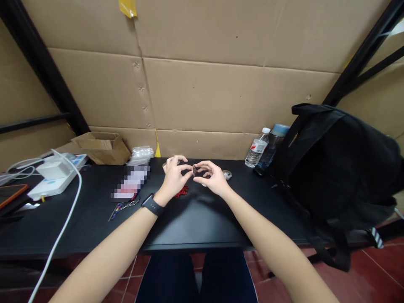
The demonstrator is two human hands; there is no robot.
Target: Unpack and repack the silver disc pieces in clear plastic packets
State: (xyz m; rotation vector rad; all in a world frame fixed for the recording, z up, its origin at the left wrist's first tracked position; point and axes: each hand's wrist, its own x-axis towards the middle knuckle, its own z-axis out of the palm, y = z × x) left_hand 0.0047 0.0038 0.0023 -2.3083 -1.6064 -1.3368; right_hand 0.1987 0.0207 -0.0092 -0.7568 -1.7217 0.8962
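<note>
Head camera: the left hand (173, 177) pinched one small dark piece (195, 171), long axis near upright, above the desk (202, 229) beyond its front edge; the right hand's (216, 180) fingers curved around it, contact unclear. Two bottles (256, 152) stood near the back edge.

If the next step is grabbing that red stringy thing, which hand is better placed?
Probably the left hand: the red stringy thing lies close by it, while the right hand is farther off. Both hands are at a small dark piece, though, so the left may have to let go first.
</note>
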